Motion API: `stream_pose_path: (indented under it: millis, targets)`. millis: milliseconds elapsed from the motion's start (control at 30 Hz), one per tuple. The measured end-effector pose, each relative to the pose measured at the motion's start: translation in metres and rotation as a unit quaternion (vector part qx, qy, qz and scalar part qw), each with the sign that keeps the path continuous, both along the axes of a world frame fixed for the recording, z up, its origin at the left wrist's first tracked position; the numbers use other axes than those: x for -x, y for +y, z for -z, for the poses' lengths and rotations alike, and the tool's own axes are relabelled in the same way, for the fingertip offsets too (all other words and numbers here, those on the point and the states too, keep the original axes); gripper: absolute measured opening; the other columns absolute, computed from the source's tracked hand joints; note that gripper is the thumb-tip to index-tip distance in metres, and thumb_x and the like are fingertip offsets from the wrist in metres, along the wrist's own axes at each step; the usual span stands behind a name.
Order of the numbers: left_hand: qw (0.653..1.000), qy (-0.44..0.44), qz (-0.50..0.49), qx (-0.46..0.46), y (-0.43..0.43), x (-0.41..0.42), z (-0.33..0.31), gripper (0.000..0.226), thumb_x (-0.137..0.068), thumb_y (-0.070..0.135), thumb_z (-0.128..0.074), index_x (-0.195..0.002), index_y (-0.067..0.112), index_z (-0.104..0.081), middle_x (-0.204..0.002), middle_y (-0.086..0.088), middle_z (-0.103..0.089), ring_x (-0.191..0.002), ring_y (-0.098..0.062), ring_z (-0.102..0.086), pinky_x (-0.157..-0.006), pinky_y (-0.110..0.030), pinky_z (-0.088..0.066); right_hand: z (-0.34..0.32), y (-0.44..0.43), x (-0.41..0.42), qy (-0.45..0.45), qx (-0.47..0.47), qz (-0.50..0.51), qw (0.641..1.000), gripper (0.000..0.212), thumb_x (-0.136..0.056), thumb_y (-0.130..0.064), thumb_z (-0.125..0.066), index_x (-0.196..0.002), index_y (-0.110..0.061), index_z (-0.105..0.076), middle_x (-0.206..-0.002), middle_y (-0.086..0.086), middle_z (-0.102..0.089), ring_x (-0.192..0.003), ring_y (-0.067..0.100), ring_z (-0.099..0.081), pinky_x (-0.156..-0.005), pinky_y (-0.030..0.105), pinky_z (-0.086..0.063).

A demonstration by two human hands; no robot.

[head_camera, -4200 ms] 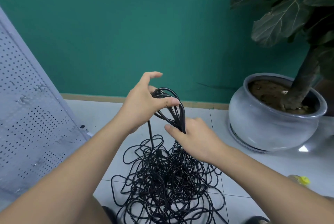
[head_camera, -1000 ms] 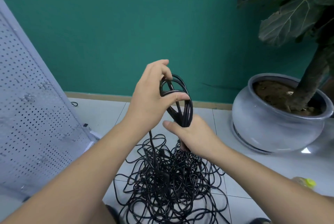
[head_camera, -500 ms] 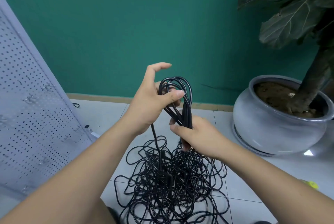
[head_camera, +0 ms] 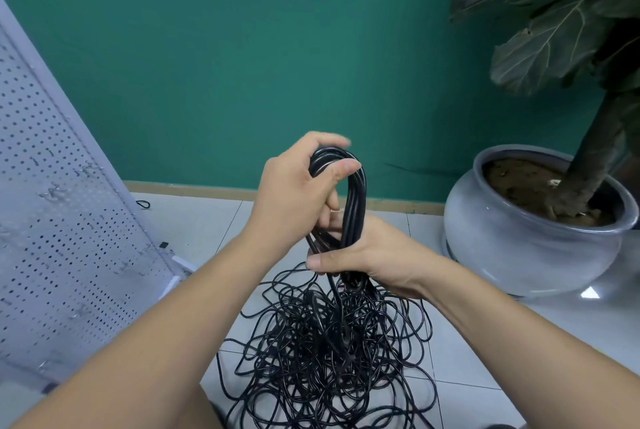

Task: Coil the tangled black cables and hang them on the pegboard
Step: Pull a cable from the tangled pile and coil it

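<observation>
A floor (head_camera: 467, 359) of pale tiles is seen, bounded at the back by a teal wall (head_camera: 242, 47) with a tan skirting (head_camera: 194, 189) along its foot. A pale pegboard (head_camera: 52, 220) is leaned at the left, and small metal hooks (head_camera: 52, 191) are set in some of its holes.

At the right a rounded grey pot (head_camera: 519, 255) is stood on the floor. It is filled with brown soil (head_camera: 519, 182), out of which the thick trunk of a plant (head_camera: 588, 158) rises towards dark, broad leaves.

The cables (head_camera: 329, 352) are heaped in a loose black tangle on the tiles at the centre, between pegboard and pot and apart from both. Above the heap a coil (head_camera: 356, 200) of several loops is held upright. Its top is gripped by the left hand (head_camera: 294, 193), fingers curled over it and thumb pressed on its front. Its lower end is clasped by the right hand (head_camera: 377, 255), thumb laid across the strands, and from there strands drop into the heap.

A small black loop (head_camera: 142, 204) is left on the floor beside the pegboard. The near edges of the heap are covered by both forearms, and the pegboard's lower corner is crossed by the left one.
</observation>
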State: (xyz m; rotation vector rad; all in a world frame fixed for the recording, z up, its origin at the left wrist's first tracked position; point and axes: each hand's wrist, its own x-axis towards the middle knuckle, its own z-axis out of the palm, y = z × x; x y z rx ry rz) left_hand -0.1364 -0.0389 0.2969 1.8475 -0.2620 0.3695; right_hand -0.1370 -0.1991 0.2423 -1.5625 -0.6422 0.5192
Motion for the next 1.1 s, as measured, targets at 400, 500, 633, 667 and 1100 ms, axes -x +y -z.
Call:
stream_pose_path:
  millis: [400, 500, 633, 667, 1100]
  targets:
    - [0.98, 0.169, 0.006, 0.102, 0.01, -0.012, -0.003, 0.051, -0.087, 0.055, -0.082, -0.07, 0.02, -0.048, -0.052, -0.002, -0.038, -0.052, -0.019, -0.052, -0.059, -0.029, -0.046, 0.002, 0.001, 0.012, 0.026, 0.101, -0.003, 0.995, 0.01, -0.105, -0.003, -0.065, -0.096, 0.001, -0.064, -0.073, 0.007, -0.058, -0.067, 0.022, -0.059, -0.071, 0.034, -0.058]
    - [0.966, 0.205, -0.012, 0.159, 0.012, -0.016, -0.005, 0.059, -0.079, 0.064, -0.083, -0.071, 0.025, -0.04, -0.057, -0.002, -0.031, -0.05, -0.017, -0.045, -0.057, -0.027, -0.041, 0.008, 0.011, 0.016, 0.003, 0.108, 0.033, 0.994, 0.02, -0.104, -0.012, -0.07, -0.086, -0.007, -0.064, -0.064, 0.0, -0.05, -0.056, 0.018, -0.049, -0.055, 0.033, -0.051]
    - [0.958, 0.206, -0.051, 0.195, 0.014, -0.022, -0.004, 0.063, -0.074, 0.072, -0.083, -0.076, 0.025, -0.041, -0.062, -0.003, -0.034, -0.049, -0.016, -0.041, -0.056, -0.029, -0.039, 0.014, 0.021, 0.018, 0.039, 0.113, 0.075, 0.99, 0.038, -0.104, -0.034, -0.072, -0.075, -0.013, -0.06, -0.056, -0.001, -0.049, -0.05, 0.019, -0.045, -0.051, 0.032, -0.041]
    - [0.959, 0.202, -0.062, 0.189, 0.013, -0.023, -0.004, 0.065, -0.075, 0.075, -0.081, -0.075, 0.025, -0.039, -0.063, -0.006, -0.035, -0.048, -0.016, -0.042, -0.058, -0.031, -0.04, 0.014, 0.022, 0.018, 0.042, 0.116, 0.083, 0.989, 0.039, -0.105, -0.037, -0.07, -0.075, -0.012, -0.06, -0.055, 0.0, -0.05, -0.05, 0.019, -0.045, -0.051, 0.033, -0.041]
    - [0.954, 0.257, 0.117, 0.104, -0.018, -0.009, 0.04, 0.052, -0.114, 0.051, -0.029, -0.091, 0.025, -0.068, -0.095, -0.002, -0.078, -0.092, -0.018, -0.076, -0.093, -0.042, -0.053, -0.014, -0.013, -0.016, 0.02, -0.051, 0.286, 0.957, 0.052, -0.105, -0.034, -0.069, -0.061, -0.012, -0.055, -0.056, 0.012, -0.044, -0.048, 0.023, -0.042, -0.049, 0.031, -0.038]
